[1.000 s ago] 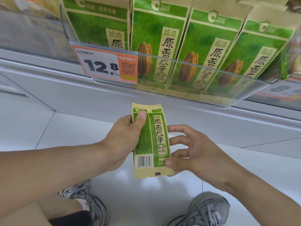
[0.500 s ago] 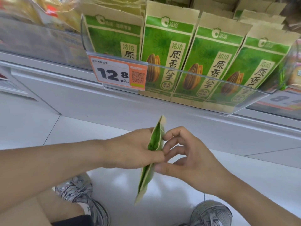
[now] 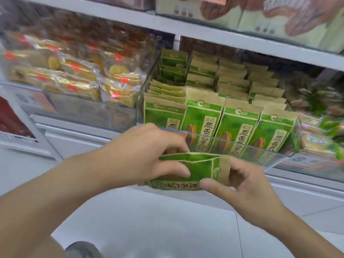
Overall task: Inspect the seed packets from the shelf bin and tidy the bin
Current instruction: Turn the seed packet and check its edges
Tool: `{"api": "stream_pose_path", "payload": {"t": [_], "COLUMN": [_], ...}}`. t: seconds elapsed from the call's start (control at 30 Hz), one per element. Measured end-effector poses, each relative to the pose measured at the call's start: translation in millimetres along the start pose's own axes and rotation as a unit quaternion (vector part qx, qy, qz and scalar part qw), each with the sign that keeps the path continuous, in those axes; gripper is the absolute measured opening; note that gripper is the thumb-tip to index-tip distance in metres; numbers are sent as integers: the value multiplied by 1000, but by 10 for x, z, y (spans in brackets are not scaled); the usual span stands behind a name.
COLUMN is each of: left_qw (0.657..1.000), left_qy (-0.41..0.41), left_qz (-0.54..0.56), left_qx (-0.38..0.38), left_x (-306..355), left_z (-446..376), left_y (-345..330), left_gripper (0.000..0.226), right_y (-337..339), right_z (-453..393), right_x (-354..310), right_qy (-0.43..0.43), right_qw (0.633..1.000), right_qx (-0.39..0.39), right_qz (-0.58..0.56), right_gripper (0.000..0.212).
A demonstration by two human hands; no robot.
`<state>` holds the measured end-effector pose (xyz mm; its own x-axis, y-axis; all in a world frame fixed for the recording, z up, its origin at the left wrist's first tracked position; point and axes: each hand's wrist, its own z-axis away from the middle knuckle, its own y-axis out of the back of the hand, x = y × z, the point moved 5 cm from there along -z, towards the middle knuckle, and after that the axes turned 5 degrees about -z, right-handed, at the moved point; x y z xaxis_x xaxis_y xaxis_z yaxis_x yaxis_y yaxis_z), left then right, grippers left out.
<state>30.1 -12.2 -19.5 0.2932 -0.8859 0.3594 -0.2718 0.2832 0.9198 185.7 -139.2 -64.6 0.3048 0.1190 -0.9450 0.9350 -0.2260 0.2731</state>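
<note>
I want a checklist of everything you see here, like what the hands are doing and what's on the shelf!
Surface: white shelf edge above; pale glossy floor below.
Job's things: one green seed packet held sideways in front of the clear bin; rows of matching packets stand upright in the bin.
Clutter: clear-wrapped yellow snack bags in the neighbouring bin to the left, blurred.
Hands: left hand grips the packet's left part; right hand pinches its right end.
Cables: nothing seen.
Surroundings: blurred packages on the upper shelf; a grey shoe at the bottom edge.
</note>
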Motion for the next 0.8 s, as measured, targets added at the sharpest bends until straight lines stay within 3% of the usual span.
{"api": "stream_pose_path", "payload": {"t": [0.1,0.13,0.2,0.23,0.27,0.3,0.33,0.4,0.47,0.7,0.8], "left_qw": [976,959,927,920,919,927,940,966,976,974,973], "left_qy": [-31,-25,8,29,49,66,77,78,79,103,106], "left_qz": [90,102,87,70,49,31,11,-34,-58,-48,-40], "left_qx": [197,265,364,386,387,367,331,245,194,198,202], "left_x": [-8,-40,-130,-192,-263,-328,-384,-475,-530,-573,-600], "left_z": [62,98,159,167,163,143,112,52,21,-34,-36], "left_y": [361,470,634,672,676,649,594,434,319,334,337], "left_gripper": [32,29,25,25,28,33,42,57,59,51,51], "right_y": [132,230,535,645,660,641,553,326,230,56,-20], "right_z": [-161,-226,-380,-484,-507,-508,-460,-361,-627,-1386,-1657], "right_x": [-410,-446,-501,-532,-667,-803,-1014,-1356,-1267,-971,-857], "right_qy": [139,158,137,104,117,165,248,408,451,404,337], "right_qw": [981,971,959,961,959,947,912,819,779,777,797], "right_qx": [94,118,186,190,181,177,211,272,265,184,153], "right_qz": [94,132,162,173,185,212,248,299,346,447,477], "right_gripper": [6,13,58,71,60,34,20,15,17,28,25]}}
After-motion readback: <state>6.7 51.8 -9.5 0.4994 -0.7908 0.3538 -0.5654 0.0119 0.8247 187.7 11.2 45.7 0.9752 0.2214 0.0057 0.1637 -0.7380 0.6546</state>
